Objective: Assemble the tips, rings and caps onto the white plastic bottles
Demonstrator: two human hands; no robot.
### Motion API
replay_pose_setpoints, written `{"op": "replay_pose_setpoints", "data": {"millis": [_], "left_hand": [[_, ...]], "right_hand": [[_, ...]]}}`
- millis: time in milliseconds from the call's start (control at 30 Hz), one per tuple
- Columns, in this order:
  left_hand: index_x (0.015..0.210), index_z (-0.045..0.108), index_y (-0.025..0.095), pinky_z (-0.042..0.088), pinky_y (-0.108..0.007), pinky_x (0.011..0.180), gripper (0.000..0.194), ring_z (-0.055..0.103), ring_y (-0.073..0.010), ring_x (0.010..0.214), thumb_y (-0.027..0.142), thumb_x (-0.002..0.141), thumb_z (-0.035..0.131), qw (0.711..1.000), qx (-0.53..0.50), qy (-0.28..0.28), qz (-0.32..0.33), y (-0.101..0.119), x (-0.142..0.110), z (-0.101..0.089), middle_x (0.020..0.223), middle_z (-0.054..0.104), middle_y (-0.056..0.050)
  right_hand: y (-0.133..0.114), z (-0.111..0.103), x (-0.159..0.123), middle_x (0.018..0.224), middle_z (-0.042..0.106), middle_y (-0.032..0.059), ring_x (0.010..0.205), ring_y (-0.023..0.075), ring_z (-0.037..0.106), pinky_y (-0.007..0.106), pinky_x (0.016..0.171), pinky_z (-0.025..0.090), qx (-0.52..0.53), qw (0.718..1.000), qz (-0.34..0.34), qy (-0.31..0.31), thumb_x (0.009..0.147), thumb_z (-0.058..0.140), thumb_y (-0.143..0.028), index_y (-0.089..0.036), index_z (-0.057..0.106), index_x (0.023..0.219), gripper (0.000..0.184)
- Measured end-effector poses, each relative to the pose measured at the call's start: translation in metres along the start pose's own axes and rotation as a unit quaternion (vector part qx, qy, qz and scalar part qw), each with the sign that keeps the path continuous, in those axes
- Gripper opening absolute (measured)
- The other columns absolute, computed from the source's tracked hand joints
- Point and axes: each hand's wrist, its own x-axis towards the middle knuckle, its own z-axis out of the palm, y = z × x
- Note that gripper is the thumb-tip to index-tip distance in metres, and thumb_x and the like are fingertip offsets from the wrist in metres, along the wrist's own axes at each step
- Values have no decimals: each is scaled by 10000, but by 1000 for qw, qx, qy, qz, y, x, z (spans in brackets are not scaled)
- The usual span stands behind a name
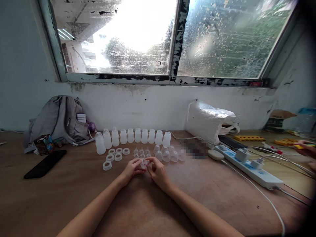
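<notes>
My left hand and my right hand meet over the table, fingers closed on a small translucent baby bottle part. My fingers cover much of it, so whether it is a collar ring, a nipple or both joined I cannot tell. Just beyond my fingertips stand several clear bottle nipples. Loose white collar rings lie left of them, and translucent domed caps sit to the right. Behind runs a row of upright frosted baby bottles; the leftmost ones, such as this bottle, have tops fitted.
A grey backpack, a small carton and a black phone are at left. Rightward are a white bag, a round white device and a power strip with cables. Another person's hand shows at the right edge.
</notes>
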Motion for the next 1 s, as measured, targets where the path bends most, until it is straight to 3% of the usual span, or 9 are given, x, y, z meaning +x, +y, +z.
{"op": "replay_pose_setpoints", "data": {"millis": [100, 300, 600, 800, 1000], "left_hand": [[947, 569, 143, 487, -229, 629, 265, 593, -147, 771, 342, 779, 523, 1000, 13, -19, 14, -3, -3, 7, 911, 608, -84], [911, 549, 151, 479, -210, 580, 225, 595, -118, 661, 337, 792, 505, 1000, -8, 18, 3, -4, -3, 8, 799, 599, -50], [1053, 457, 175, 443, -196, 456, 386, 585, -118, 531, 447, 780, 481, 999, 51, 2, -5, -6, -4, 8, 697, 588, -28], [1030, 469, 199, 430, -185, 427, 374, 588, -107, 535, 472, 775, 470, 999, 46, -19, 12, -8, -3, 7, 829, 570, -39], [1031, 486, 185, 447, -204, 461, 377, 596, -120, 569, 469, 787, 447, 997, 60, -30, 22, -7, -5, 9, 823, 585, -52]], "right_hand": [[-5, -3, -1, 792, 575, 17, 438, 56, 439, 183, 441, 380, 57, 997, 15, -49, 759, 452, -183, -185, 524, 994, 246], [-7, -9, 0, 874, 605, 44, 458, 59, 513, 171, 417, 407, 126, 987, 42, -94, 766, 451, -207, -197, 505, 1058, 297], [-4, -4, 0, 790, 628, 38, 491, 86, 514, 200, 459, 423, 92, 994, 27, -51, 778, 475, -254, -183, 569, 899, 169], [-5, -11, 5, 767, 547, 31, 484, 74, 439, 215, 497, 414, 12, 999, 29, 41, 738, 529, -265, -167, 570, 857, 159], [5, -7, 5, 734, 564, 2, 490, 88, 498, 208, 454, 412, 95, 989, 98, -61, 734, 534, -331, -176, 496, 947, 266]]}}
